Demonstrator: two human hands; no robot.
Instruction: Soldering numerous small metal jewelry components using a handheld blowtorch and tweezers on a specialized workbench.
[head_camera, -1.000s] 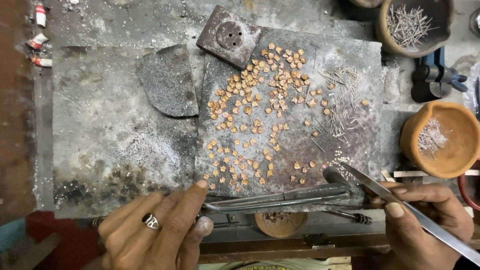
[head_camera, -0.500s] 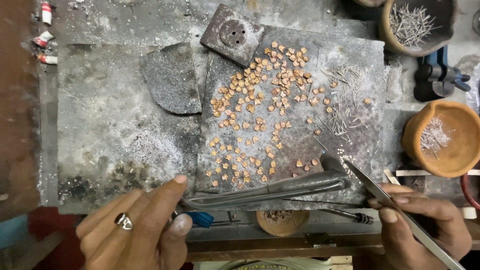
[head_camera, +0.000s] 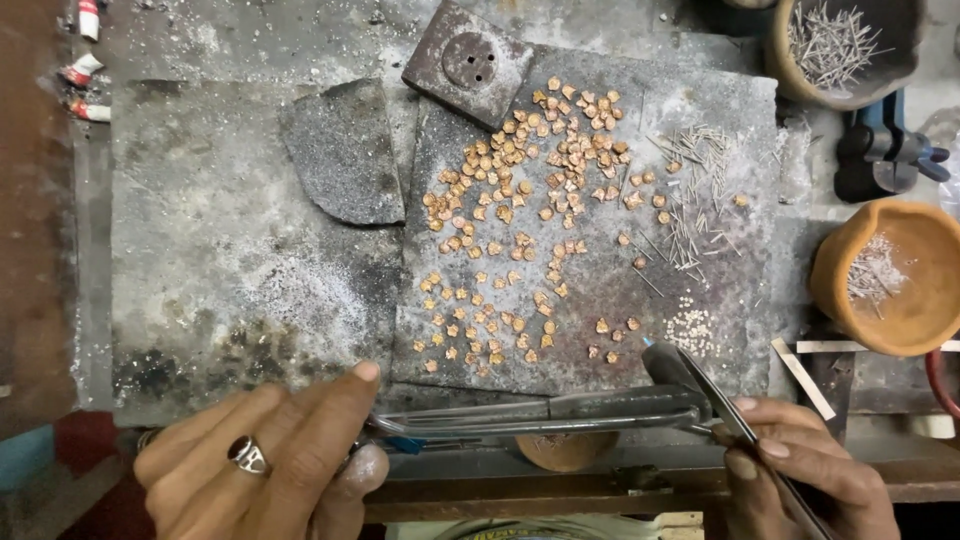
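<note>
My left hand (head_camera: 265, 455), with a ring on one finger, grips the handle end of long metal tongs (head_camera: 540, 410) that lie across the front edge of a dark stone slab (head_camera: 600, 290). My right hand (head_camera: 810, 465) holds thin metal tweezers (head_camera: 715, 395), their tip at the slab's near right corner beside a patch of tiny pale beads (head_camera: 692, 328). Several small copper-coloured pieces (head_camera: 520, 210) are spread over the slab. A heap of thin metal pins (head_camera: 695, 200) lies at the slab's right side.
A grey curved stone piece (head_camera: 345, 150) and a square block with holes (head_camera: 468, 62) lie at the back. Two clay bowls hold pins: one at the right (head_camera: 885, 275), one at the top right (head_camera: 840, 45). A blue tool (head_camera: 885, 145) stands between them.
The view shifted slightly. My left hand moved left and down along the tongs. The tweezers' tip drew a little toward the slab's near right corner.
</note>
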